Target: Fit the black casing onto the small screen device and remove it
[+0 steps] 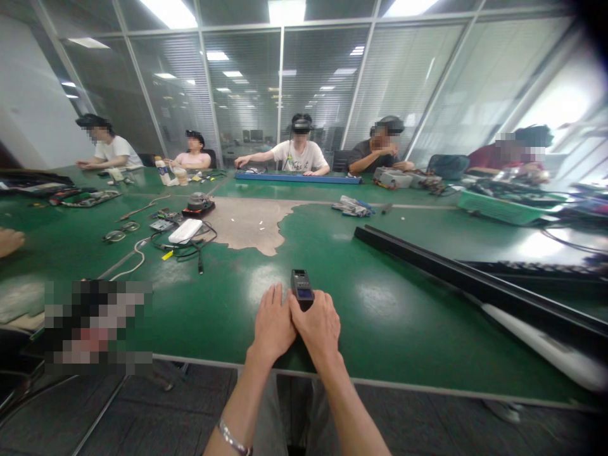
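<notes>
A small black handheld device (303,284) with a little dark screen lies on the green table near its front edge. My right hand (323,326) is closed around its near right part, with the thumb across the near end. My left hand (274,322) lies on the table just left of the device, fingers stretched forward and close together. Its thumb side meets my right hand. The part of the device under the right hand is hidden.
Left of centre lie a white power bank (185,231), a black cable (200,259) and glasses (121,232). Long black rails (427,266) cross the right side. Gloves (352,206) and a green basket (506,209) stand farther back. Several people sit around the table.
</notes>
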A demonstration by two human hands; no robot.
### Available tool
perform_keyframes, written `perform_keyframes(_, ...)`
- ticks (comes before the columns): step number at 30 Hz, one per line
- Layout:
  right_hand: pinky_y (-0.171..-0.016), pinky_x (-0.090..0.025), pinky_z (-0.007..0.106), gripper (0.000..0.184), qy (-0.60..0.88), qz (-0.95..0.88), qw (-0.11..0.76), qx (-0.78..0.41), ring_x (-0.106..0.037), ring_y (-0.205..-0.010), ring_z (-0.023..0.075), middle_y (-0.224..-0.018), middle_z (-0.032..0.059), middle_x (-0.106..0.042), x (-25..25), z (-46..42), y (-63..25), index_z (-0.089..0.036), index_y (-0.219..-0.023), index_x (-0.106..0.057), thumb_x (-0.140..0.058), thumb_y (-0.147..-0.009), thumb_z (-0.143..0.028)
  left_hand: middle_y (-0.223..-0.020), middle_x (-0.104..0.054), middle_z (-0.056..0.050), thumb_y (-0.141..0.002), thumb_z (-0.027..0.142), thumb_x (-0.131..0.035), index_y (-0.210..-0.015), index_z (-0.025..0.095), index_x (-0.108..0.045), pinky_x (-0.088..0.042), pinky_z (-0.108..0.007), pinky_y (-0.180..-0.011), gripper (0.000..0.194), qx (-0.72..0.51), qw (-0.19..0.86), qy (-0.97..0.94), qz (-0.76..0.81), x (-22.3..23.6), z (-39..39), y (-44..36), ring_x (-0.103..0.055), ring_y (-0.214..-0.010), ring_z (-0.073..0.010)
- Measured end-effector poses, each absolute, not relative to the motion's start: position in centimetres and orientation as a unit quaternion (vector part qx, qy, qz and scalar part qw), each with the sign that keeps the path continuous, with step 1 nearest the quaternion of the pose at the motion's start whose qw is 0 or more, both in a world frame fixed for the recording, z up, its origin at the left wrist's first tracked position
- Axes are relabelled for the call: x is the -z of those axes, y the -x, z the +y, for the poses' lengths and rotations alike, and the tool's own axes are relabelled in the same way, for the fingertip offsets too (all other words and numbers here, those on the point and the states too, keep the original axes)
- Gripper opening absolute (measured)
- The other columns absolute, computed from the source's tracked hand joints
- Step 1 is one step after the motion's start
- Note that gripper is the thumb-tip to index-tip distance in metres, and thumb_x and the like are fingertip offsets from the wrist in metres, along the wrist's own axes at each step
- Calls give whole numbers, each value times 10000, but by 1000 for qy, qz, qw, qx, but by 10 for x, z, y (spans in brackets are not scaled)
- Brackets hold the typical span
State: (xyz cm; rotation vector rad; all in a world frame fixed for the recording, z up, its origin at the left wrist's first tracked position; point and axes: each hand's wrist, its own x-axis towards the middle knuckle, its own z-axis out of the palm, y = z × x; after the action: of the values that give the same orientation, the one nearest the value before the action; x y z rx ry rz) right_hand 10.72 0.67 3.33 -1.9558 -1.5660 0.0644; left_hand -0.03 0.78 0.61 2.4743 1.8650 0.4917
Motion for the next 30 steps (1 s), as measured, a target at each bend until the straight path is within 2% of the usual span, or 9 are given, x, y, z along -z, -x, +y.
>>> perform_keyframes(23,-720,-416,303,327,714,-596,366,-15,-613,-851,226,-946,84,-620,-42,8,-108,-185,-977,-589,-526,-872,-488,-1556,-334,-152,-874,354,-502,-1470,165,-368,-223,-480,-1182,639,-164,16,-786,595,-6,7,1,-256,-1454,-312)
perform_keyframes(30,-716,-417,304,320,703,-594,390,-12,-605,-847,224,-939,79,-615,-49,8,-110,-181,-979,-599,-560,-852,-472,-1550,-343,-158,-894,372,-480,-1487,164,-340,-210,-486,-1183,644,-159,16,-790,592,-9,6,0,-254,-1454,-311)
